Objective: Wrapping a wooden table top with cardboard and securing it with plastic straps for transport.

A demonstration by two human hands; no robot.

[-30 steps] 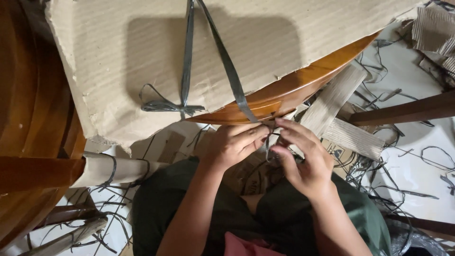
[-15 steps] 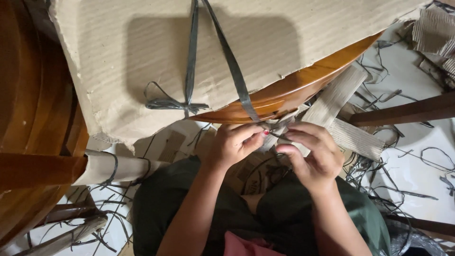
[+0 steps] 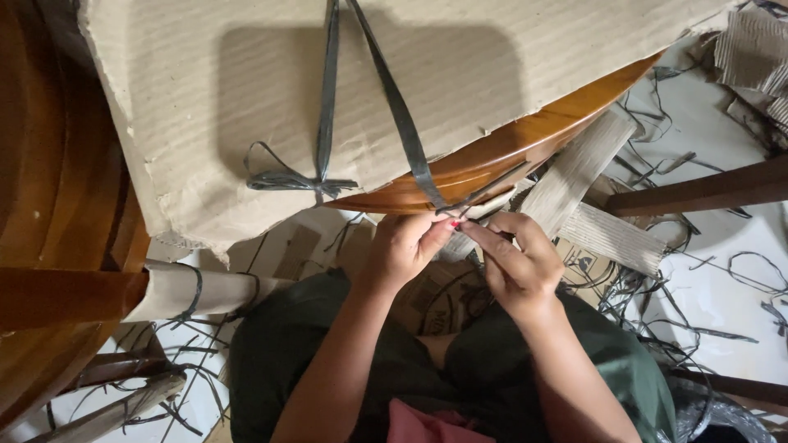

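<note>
Since the earlier views, both hands have closed together at the wooden rim (image 3: 525,139). The left hand (image 3: 402,250) and right hand (image 3: 517,262) now pinch the dark strap (image 3: 402,123) end between fingertips. The strap runs up from the pinch over the corrugated cardboard wrap (image 3: 246,98). A brown printed carton (image 3: 435,299) lies below the pinch.

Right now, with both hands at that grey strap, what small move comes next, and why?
Probably draw the strap end sideways to tighten. Both the left hand and right hand pinch the grey strap just below the wooden edge, where it comes down off the cardboard wrap.
</note>
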